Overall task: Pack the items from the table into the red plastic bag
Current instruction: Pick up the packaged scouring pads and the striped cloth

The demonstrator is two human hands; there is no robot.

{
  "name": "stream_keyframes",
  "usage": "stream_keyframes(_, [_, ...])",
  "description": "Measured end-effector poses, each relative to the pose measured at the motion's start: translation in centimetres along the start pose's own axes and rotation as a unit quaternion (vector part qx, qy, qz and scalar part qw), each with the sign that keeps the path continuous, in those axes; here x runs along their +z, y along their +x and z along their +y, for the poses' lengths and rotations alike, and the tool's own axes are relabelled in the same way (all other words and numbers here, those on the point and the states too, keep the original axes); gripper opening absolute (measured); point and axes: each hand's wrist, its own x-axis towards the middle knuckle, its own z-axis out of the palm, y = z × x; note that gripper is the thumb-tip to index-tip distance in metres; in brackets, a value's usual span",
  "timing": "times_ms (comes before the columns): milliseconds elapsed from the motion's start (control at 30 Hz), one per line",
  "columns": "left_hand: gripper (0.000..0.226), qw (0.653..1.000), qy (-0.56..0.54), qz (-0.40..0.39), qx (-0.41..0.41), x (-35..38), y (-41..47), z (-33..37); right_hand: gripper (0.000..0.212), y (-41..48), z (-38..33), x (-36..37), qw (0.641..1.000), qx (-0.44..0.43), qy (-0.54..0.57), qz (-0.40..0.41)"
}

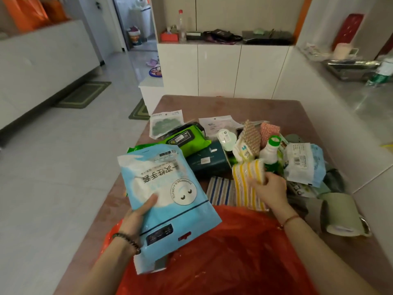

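Left hand (136, 218) grips blue packet (168, 201) reading "IS A CHOICE" above red plastic bag (223, 252); right hand (269, 188) pinches yellow-striped cloth (247, 184) beside green-capped bottle (270, 152).

You are looking at a dim, soft-lit room with a cool cast. Daylight comes from the far doorway (138, 22) and glances off the pale floor tiles (63, 158) as a faint sheen. The white cabinet doors (219, 69) catch mild glare. Shadows on the table (276, 109) are weak and diffuse. Wide-angle distortion bends the walls at the edges. The far shelf looks soft, and fine print is blurred.
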Motion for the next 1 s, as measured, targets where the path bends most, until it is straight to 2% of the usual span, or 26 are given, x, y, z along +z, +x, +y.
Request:
stream_keyframes(67, [0.062,1.000,0.014,0.004,0.008,0.7,0.3,-0.1,0.023,-2.6,-2.7,-1.9,0.976,-0.010,0.216,0.018])
stream_keyframes(100, [0.061,1.000,0.021,0.000,0.018,1.3,0.4,-0.2,0.021,-4.0,-4.1,-2.5,0.950,-0.007,0.311,-0.021])
stream_keyframes(133, [0.061,0.999,0.028,-0.005,0.027,1.9,0.5,-0.3,0.019,-5.5,-5.4,-2.6,0.931,-0.011,0.357,-0.081])
stream_keyframes(167, [0.056,0.998,0.037,-0.015,0.041,2.5,0.5,-0.4,0.018,-6.8,-6.3,-2.0,0.928,-0.026,0.345,-0.140])
stream_keyframes(233, [0.033,0.995,0.061,-0.035,0.067,3.7,0.5,-0.9,0.022,-9.0,-7.5,0.5,0.949,-0.081,0.228,-0.204])
stream_keyframes(333, [0.035,0.987,0.105,-0.070,0.097,4.6,0.4,-1.4,0.019,-10.1,-7.3,4.9,0.952,-0.148,0.125,-0.237])
stream_keyframes(367, [0.032,0.986,0.112,-0.067,0.102,4.4,0.4,-1.3,0.018,-9.6,-6.9,5.7,0.954,-0.147,0.123,-0.228])
stream_keyframes(400, [0.034,0.987,0.111,-0.061,0.103,4.0,0.4,-1.0,0.022,-8.7,-6.3,6.1,0.967,-0.130,0.125,-0.183])
stream_keyframes(467, [0.054,0.991,0.084,-0.039,0.097,2.8,0.6,-0.1,0.027,-5.5,-4.3,6.3,0.993,-0.055,0.101,-0.038])
stream_keyframes(500, [0.068,0.992,0.072,-0.026,0.100,2.1,0.7,0.4,0.034,-3.9,-3.3,6.4,0.998,-0.001,0.069,0.005])
stream_keyframes(567, [0.091,0.993,0.056,-0.015,0.108,0.8,0.9,1.1,0.055,-1.8,-1.5,7.3,0.993,0.112,-0.015,-0.023])
stream_keyframes(633, [0.096,0.994,0.045,-0.021,0.094,-0.1,0.7,1.5,0.070,-1.1,-0.7,8.3,0.979,0.173,-0.084,-0.071])
stream_keyframes(667, [0.091,0.995,0.041,-0.028,0.084,-0.4,0.5,1.6,0.072,-0.8,-0.5,8.7,0.977,0.187,-0.077,-0.073])
stream_keyframes(733, [0.063,0.996,0.034,-0.042,0.073,-0.7,0.0,1.6,0.065,-0.2,-0.8,9.1,0.972,0.218,-0.001,-0.086])
stream_keyframes(767, [0.052,0.996,0.033,-0.046,0.068,-0.7,-0.4,1.6,0.059,0.0,-1.2,8.9,0.969,0.225,0.029,-0.095])
stream_keyframes(833, [0.047,0.996,0.028,-0.060,0.054,-1.0,-0.7,1.5,0.047,-0.4,-2.0,8.3,0.979,0.183,0.040,-0.079])
stream_keyframes(933, [0.063,0.994,0.050,-0.077,0.063,-1.2,-1.4,1.4,0.032,-2.8,-3.3,4.8,0.998,0.052,0.035,0.030])
stream_keyframes(1000, [0.072,0.991,0.074,-0.076,0.077,-1.2,-1.5,1.1,0.025,-5.5,-4.3,1.3,0.989,0.011,0.115,0.088])
